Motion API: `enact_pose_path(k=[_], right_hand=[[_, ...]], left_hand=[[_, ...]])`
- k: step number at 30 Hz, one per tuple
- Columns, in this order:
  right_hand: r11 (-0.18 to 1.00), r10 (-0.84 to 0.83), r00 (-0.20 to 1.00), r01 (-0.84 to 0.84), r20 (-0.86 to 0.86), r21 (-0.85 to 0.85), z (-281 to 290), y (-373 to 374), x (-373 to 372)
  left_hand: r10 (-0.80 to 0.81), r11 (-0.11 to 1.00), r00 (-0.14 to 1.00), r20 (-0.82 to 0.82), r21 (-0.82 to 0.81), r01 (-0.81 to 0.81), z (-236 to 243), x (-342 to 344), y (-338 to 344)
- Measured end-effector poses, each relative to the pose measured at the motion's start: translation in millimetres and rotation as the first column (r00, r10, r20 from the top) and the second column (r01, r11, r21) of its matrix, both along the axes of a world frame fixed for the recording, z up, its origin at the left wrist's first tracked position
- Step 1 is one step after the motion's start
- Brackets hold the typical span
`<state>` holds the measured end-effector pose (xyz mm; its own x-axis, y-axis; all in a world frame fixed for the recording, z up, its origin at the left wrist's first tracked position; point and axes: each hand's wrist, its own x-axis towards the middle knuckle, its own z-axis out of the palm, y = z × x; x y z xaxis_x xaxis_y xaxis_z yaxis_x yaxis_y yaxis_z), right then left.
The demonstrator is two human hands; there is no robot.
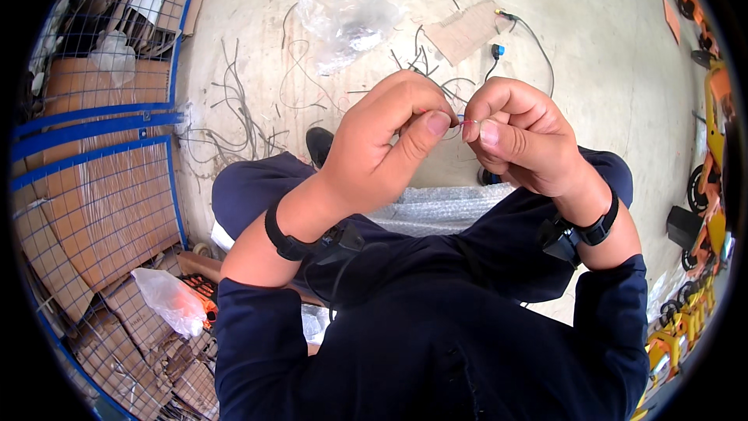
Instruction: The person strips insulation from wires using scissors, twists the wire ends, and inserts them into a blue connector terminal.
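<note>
My left hand (383, 140) and my right hand (536, 134) are raised close together over my lap. Between their fingertips runs a thin pinkish-red wire (467, 122), pinched by thumb and forefinger on either side. A pale strand shows beside it, too fine to make out. Most of the wire is hidden inside my fingers. Just beyond the right hand, a black cable with a blue-capped connector (498, 51) lies on the floor.
Loose dark cables (238, 105), a clear plastic bag (347, 19) and a cardboard sheet (465, 31) lie on the floor. Bubble wrap (444, 206) is between my legs. A blue-framed mesh cage (178, 187) with cardboard stands left; yellow-and-orange wheeled equipment (713, 164) lines the right.
</note>
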<state>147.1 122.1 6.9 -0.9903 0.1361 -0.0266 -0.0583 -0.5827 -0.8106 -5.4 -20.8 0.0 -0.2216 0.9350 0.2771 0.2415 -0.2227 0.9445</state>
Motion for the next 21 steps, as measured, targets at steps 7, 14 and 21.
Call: enact_pose_path(k=[7,14,21], right_hand=[[0.991,-0.024,0.997,0.015,0.069,0.132,16,2,3],[0.859,-0.185,0.982,0.145,0.035,0.491,6,0,2],[0.481,-0.307,0.944,0.264,-0.122,0.836,3,4,-1]], left_hand=[[0.059,0.995,0.958,0.281,-0.099,-0.032,10,12,-4],[0.062,0.991,0.991,0.115,-0.127,-0.047,5,2,-4],[0.065,0.930,0.951,0.303,-0.363,0.052,23,-2,-3]])
